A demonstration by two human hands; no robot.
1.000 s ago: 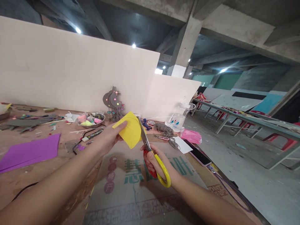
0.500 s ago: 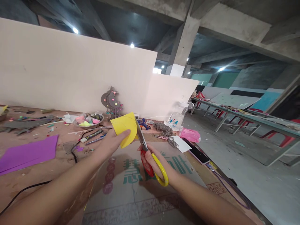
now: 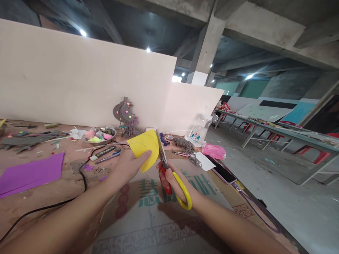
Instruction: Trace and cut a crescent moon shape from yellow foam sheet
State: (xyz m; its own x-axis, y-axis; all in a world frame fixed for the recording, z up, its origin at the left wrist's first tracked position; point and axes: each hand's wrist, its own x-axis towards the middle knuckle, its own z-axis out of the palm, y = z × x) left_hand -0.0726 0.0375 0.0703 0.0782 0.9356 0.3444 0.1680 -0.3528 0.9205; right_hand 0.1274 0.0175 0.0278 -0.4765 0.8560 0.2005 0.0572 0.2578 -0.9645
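Observation:
A yellow sheet (image 3: 148,146) with a curved cut edge is pinched in my left hand (image 3: 134,163), its thumb lying on top. Faint curved lines show on the sheet. My right hand (image 3: 172,176) is wrapped round scissors (image 3: 182,188) with one yellow and one red handle loop. The blades point up and away, along the right edge of the sheet. Both hands are above a brown cardboard sheet (image 3: 127,233) printed with green characters.
Purple sheets (image 3: 34,173) lie at the left, near a black cable (image 3: 39,209). Behind are a metal bowl (image 3: 99,137), grey yarn (image 3: 183,144) and a clear jug (image 3: 198,130). A phone (image 3: 222,171) lies at the right edge.
My left hand has shifted slightly right with the yellow sheet, which is turned a little. The scissor blades are closer together and more upright.

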